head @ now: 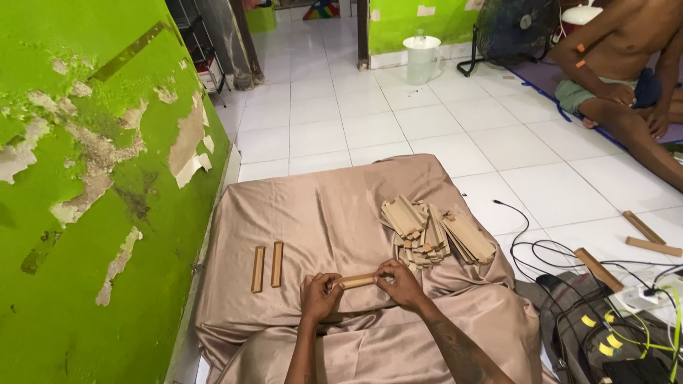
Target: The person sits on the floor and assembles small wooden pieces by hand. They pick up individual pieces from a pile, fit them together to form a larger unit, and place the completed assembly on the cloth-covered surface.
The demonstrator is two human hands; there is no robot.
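Both my hands hold one short wooden strip (pixel 357 281) level over a tan satin cloth (pixel 320 213). My left hand (pixel 318 295) grips its left end and my right hand (pixel 400 282) grips its right end. Two similar wooden strips (pixel 267 267) lie side by side on the cloth to the left of my hands. A loose pile of several more wooden strips (pixel 430 231) sits on the cloth just beyond my right hand.
A peeling green wall (pixel 92 178) runs along the left. Black cables (pixel 555 252), a power strip (pixel 640 295) and loose wooden pieces (pixel 644 231) lie on the white tiled floor at right. Another person (pixel 626 78) sits at the far right, near a fan (pixel 514 28) and a white bucket (pixel 421 58).
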